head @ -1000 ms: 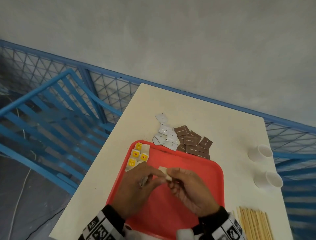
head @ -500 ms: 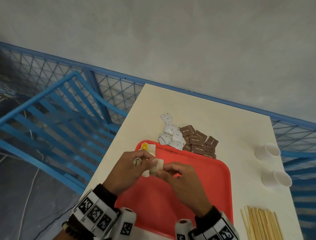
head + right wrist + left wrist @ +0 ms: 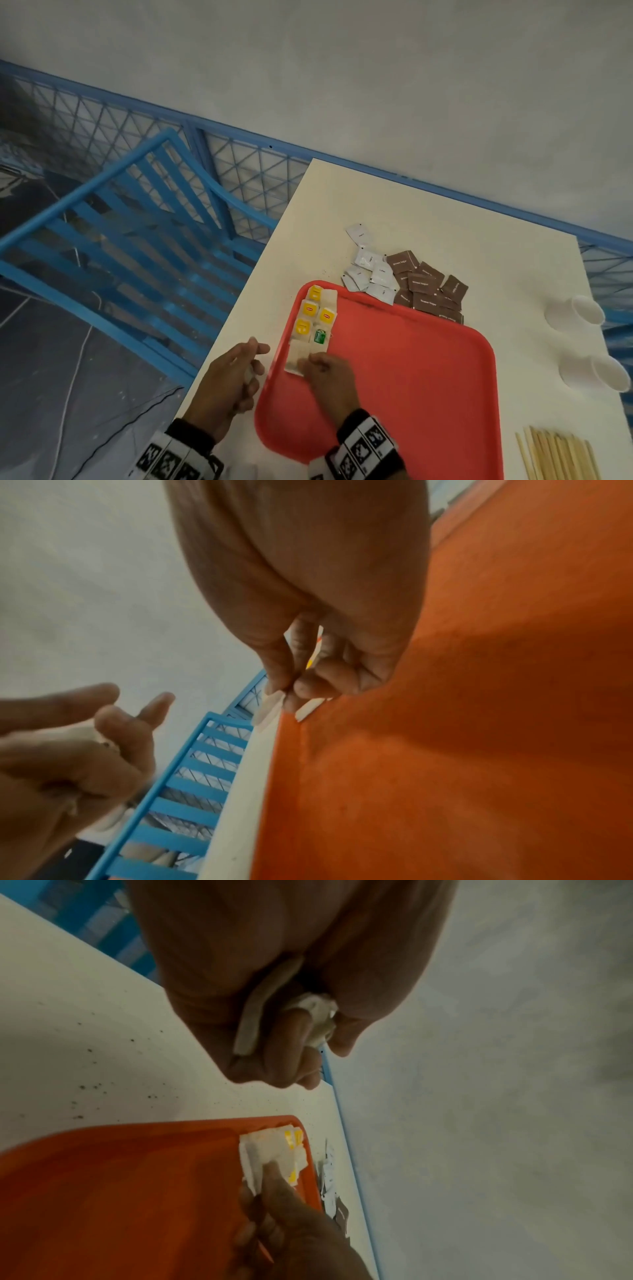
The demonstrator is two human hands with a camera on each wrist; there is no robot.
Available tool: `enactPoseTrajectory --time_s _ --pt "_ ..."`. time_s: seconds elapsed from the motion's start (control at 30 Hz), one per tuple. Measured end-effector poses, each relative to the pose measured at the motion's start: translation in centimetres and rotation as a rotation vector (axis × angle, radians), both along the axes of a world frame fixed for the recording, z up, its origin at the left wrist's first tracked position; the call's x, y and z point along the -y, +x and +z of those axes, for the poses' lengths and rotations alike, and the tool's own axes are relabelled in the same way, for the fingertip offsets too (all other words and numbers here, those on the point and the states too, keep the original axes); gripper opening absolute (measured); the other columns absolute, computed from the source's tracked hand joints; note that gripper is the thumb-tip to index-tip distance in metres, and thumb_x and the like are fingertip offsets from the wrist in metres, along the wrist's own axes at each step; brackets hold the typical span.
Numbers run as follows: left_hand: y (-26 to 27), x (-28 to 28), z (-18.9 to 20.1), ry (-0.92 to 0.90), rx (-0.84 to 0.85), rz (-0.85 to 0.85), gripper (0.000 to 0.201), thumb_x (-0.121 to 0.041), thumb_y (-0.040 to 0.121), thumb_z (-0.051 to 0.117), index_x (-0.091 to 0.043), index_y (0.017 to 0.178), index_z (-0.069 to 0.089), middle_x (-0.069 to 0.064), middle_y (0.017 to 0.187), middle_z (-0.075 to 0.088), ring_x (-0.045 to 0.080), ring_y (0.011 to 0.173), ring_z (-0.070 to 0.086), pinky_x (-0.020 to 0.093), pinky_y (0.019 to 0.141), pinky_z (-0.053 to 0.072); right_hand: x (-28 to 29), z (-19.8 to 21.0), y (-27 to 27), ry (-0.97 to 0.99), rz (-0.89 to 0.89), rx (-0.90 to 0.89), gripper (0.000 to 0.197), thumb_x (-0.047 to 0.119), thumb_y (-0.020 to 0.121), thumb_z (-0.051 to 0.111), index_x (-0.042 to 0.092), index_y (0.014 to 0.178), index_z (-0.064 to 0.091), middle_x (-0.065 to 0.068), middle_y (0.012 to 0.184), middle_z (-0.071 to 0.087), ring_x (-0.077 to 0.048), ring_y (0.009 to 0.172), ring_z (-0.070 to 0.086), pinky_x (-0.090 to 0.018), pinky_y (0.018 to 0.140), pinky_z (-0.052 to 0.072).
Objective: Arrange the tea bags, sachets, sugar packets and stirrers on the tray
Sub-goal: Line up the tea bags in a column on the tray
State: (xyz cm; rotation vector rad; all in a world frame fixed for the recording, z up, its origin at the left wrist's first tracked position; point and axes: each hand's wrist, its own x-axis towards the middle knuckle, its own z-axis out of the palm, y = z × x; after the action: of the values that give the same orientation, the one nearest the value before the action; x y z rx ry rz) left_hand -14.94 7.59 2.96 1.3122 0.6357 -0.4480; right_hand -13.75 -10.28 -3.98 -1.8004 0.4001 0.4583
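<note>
A red tray (image 3: 394, 377) lies on the white table. In its far left corner lie several tea bags (image 3: 317, 313) with yellow tags and one with a green tag (image 3: 320, 336). My right hand (image 3: 317, 363) pinches a pale tea bag (image 3: 295, 358) just nearer than that row, low on the tray; the right wrist view shows the fingertips (image 3: 301, 689) closed on the tea bag (image 3: 270, 710). My left hand (image 3: 246, 366) hovers beside the tray's left rim, fingers curled round more tea bags (image 3: 315, 1010).
White sachets (image 3: 371, 270) and brown sugar packets (image 3: 428, 291) are heaped on the table behind the tray. Wooden stirrers (image 3: 561, 455) lie at the near right. Two white cups (image 3: 575, 311) (image 3: 596, 371) lie on their sides to the right. Blue railing runs along the left.
The two hands have parted. My right hand has brought one tea bag down to the tray below the row, and my left hand has drawn back off the tray's left rim.
</note>
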Motion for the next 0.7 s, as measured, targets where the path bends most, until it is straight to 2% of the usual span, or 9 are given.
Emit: enactPoseTrajectory --time_s 0.07,0.23,0.33,0.43,0.53,0.6,0.67,0.7 --pt "0.0 -0.6 -0.1 -0.07 -0.033 0.033 0.047 -0.049 0.096 0.046 -0.007 0.108 0.065 0.005 0.073 0.056 0.01 0.046 0.037 0.018 0.043 0.025 -1.2 -0.6 0.5 0.004 -0.059 -0.041 0.02 0.025 0.081 0.073 0.017 0.063 0.069 0.006 0.064 0.066 -0.008 0.061 0.058 -0.031 0.064 0.048" --pt "0.8 -1.4 0.1 -0.215 -0.052 0.082 0.061 -0.059 0.09 0.042 -0.005 0.109 0.064 0.009 0.073 0.061 0.013 0.045 0.045 0.014 0.036 0.027 -2.4 -2.1 1.1 -0.193 -0.079 -0.094 0.016 0.027 0.081 0.072 0.019 0.067 0.07 0.006 0.071 0.071 -0.011 0.069 0.064 -0.025 0.067 0.051" --pt "1.1 -1.4 0.3 -0.275 -0.046 0.077 0.066 -0.062 0.087 0.039 -0.005 0.11 0.063 0.011 0.075 0.062 0.015 0.045 0.049 0.013 0.035 0.029 -2.7 -2.0 1.5 -0.29 -0.074 -0.087 0.025 0.031 0.076 0.074 0.022 0.059 0.058 0.007 0.065 0.064 -0.012 0.064 0.06 -0.029 0.062 0.049" --pt "1.2 -1.4 0.2 -0.348 -0.045 0.076 0.071 -0.064 0.088 0.035 -0.003 0.112 0.062 0.014 0.077 0.065 0.019 0.047 0.055 0.015 0.036 0.035 -2.7 -1.1 1.4 -0.338 -0.058 -0.075 0.03 0.038 0.073 0.075 0.023 0.064 0.051 0.007 0.068 0.059 -0.014 0.065 0.056 -0.028 0.059 0.043" --pt "1.3 -1.2 0.4 -0.398 -0.043 0.075 0.069 -0.062 0.089 0.036 -0.002 0.11 0.063 0.016 0.077 0.065 0.022 0.051 0.058 0.021 0.041 0.042 -2.0 2.1 1.1 -0.307 -0.038 0.097 0.032 0.036 0.079 0.074 0.021 0.064 0.05 0.007 0.063 0.054 -0.006 0.058 0.047 -0.021 0.055 0.039" --pt "1.4 -0.5 0.6 -0.452 -0.051 0.093 0.061 -0.054 0.091 0.042 0.0 0.111 0.062 0.014 0.075 0.063 0.022 0.054 0.059 0.025 0.046 0.046 -1.4 6.0 0.4 -0.222 0.006 0.254 0.025 0.028 0.081 0.075 0.018 0.067 0.057 0.005 0.061 0.056 -0.003 0.055 0.048 -0.015 0.054 0.039" --pt "1.4 0.3 0.7 -0.519 -0.069 0.119 0.049 -0.041 0.093 0.047 0.002 0.114 0.06 0.016 0.076 0.062 0.023 0.057 0.061 0.027 0.047 0.05 -1.1 9.9 -0.5 -0.164 0.166 0.444 0.011 0.024 0.081 0.073 0.018 0.078 0.064 0.006 0.073 0.062 0.0 0.063 0.054 -0.012 0.059 0.042" --pt "1.4 0.9 0.6 -0.545 -0.083 0.121 0.046 -0.035 0.093 0.048 0.003 0.116 0.059 0.02 0.082 0.063 0.024 0.062 0.063 0.027 0.049 0.051 -0.9 11.2 -1.1 -0.232 0.294 0.573 0.01 0.028 0.08 0.07 0.023 0.085 0.064 0.01 0.085 0.062 0.0 0.072 0.055 -0.013 0.065 0.045"
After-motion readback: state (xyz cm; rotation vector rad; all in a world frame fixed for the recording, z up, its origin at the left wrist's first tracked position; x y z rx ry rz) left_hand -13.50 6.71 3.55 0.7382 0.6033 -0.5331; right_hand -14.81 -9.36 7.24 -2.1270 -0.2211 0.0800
